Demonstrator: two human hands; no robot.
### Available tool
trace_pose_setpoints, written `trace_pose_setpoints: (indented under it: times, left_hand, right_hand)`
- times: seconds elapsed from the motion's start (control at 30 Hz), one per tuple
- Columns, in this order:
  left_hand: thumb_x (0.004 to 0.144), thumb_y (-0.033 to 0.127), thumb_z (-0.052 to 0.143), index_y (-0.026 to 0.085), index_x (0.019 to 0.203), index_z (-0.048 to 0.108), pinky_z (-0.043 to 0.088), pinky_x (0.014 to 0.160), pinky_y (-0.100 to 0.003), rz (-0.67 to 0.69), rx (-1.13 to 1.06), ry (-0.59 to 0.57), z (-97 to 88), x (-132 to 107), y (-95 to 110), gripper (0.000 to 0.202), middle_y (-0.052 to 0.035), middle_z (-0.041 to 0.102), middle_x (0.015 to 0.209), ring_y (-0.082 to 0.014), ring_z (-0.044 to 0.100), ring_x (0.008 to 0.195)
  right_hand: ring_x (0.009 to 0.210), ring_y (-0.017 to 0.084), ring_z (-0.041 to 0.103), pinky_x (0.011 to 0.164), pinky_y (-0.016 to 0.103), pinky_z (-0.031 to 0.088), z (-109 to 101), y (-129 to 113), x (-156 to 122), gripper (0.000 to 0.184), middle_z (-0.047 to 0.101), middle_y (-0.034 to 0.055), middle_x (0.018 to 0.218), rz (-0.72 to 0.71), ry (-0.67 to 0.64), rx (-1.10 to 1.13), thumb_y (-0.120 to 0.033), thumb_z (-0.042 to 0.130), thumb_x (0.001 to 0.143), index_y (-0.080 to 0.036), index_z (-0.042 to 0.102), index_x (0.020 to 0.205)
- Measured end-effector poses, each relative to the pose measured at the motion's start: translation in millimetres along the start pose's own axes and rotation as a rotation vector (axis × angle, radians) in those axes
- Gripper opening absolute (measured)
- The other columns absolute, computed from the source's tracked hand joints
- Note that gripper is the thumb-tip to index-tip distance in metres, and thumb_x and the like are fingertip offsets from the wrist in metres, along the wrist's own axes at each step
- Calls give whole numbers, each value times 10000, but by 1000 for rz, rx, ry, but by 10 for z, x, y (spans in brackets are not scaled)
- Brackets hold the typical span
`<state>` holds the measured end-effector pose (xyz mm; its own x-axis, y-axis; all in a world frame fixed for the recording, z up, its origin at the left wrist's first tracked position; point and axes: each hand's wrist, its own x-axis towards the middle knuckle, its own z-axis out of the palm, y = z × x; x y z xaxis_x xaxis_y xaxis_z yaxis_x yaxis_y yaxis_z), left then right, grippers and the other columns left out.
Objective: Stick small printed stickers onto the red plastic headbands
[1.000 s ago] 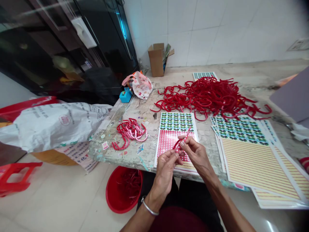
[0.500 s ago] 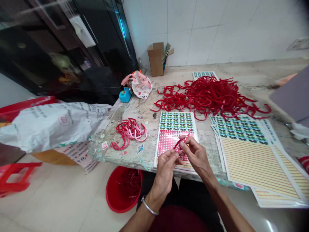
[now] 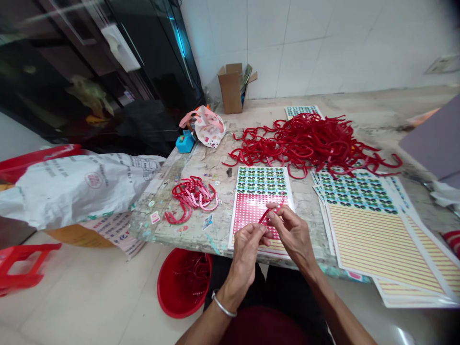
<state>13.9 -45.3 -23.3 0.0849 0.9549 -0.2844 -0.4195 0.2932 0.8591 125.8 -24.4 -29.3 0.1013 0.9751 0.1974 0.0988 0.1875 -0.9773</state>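
Note:
My left hand (image 3: 248, 245), a silver bangle at its wrist, pinches the lower end of a thin red curved band (image 3: 264, 215). My right hand (image 3: 293, 235) grips the band's upper part between thumb and fingers, with a short tip showing beyond. Both hands hover over a sticker sheet (image 3: 245, 207) printed with green-and-blue pictures above and rows of pale dots on red below. Fingers cover much of the band. To the left lies a small heap of red and pink bands (image 3: 194, 194); a large tangle of red bands (image 3: 312, 141) is farther back.
More printed sheets (image 3: 377, 239) overlap at the right, jutting past the table edge. A red bucket (image 3: 163, 292) holding bands stands below. Behind are a cardboard box (image 3: 230, 91), a white-and-pink bag (image 3: 208, 127) and a blue container (image 3: 184, 143). A white sack (image 3: 72, 187) lies left.
The band has turned between my fingers: its pale-dotted face showed before, and now mostly plain red is visible. Both hands stay in nearly the same place.

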Motion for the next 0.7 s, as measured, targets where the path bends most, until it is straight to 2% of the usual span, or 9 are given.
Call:
trace_pose_setpoints:
  times: [0.1, 0.2, 0.33, 0.57, 0.7]
  left_hand:
    - [784, 235, 582, 109, 692, 610, 398, 624, -241, 20, 54, 29, -7, 14, -17, 159, -23, 602, 643, -87, 501, 563]
    - [790, 239, 577, 111, 688, 611, 397, 628, -241, 35, 84, 25, -17, 14, -29, 167, -25, 604, 645, -87, 497, 569]
    - [803, 243, 559, 110, 693, 619, 394, 620, -238, 55, 83, 1, -31, -3, -43, 182, -33, 611, 677, -90, 499, 582]
    - [802, 227, 556, 114, 692, 611, 400, 637, -243, 59, 17, 1, -15, -38, -47, 167, -30, 603, 677, -95, 509, 594]
    - [802, 226, 558, 117, 684, 605, 401, 648, -246, 63, 4, 0, -6, -74, -34, 167, -31, 603, 676, -97, 512, 601]
  right_hand:
    - [787, 160, 614, 611, 277, 543, -4, 31, -23, 147, 612, 77, 1045, -27, 74, -84, -269, 542, 831, -178, 654, 807]
    - [854, 193, 627, 675, 314, 539, -8, 88, -27, 126, 656, 68, 1002, -142, 150, -198, -229, 575, 809, -201, 687, 860]
    - [882, 196, 634, 763, 331, 513, -32, 123, 6, 131, 694, 53, 922, -267, 137, -314, -176, 583, 800, -214, 698, 849]
    - [844, 184, 644, 738, 311, 513, -22, 117, 7, 129, 698, 51, 904, -284, 137, -304, -167, 577, 802, -208, 698, 817]
    - [825, 177, 640, 669, 291, 522, 0, 102, -29, 139, 692, 50, 903, -258, 151, -286, -173, 570, 808, -212, 697, 850]
